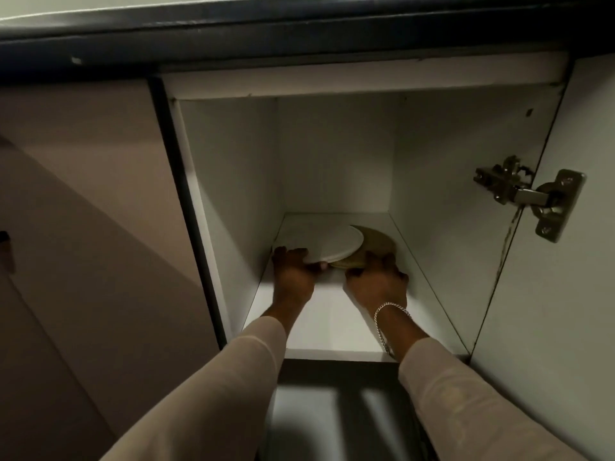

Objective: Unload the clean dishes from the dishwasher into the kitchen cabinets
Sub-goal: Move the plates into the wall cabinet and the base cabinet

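Observation:
Both my arms reach into an open lower cabinet (336, 327). A white plate (327, 242) lies deep on the cabinet floor, partly over a tan plate (379, 242) to its right. My left hand (293, 271) grips the white plate's near left rim. At the near edge of the tan plate, my right hand (377, 281), a chain bracelet on its wrist, holds the rim with curled fingers. The plates' near edges are hidden by my fingers.
The cabinet's open door (549, 294) stands at the right, with a metal hinge (532, 197). A closed cabinet front (93, 211) is on the left. A dark countertop edge (299, 38) overhangs above. The cabinet's white side walls close in on both hands.

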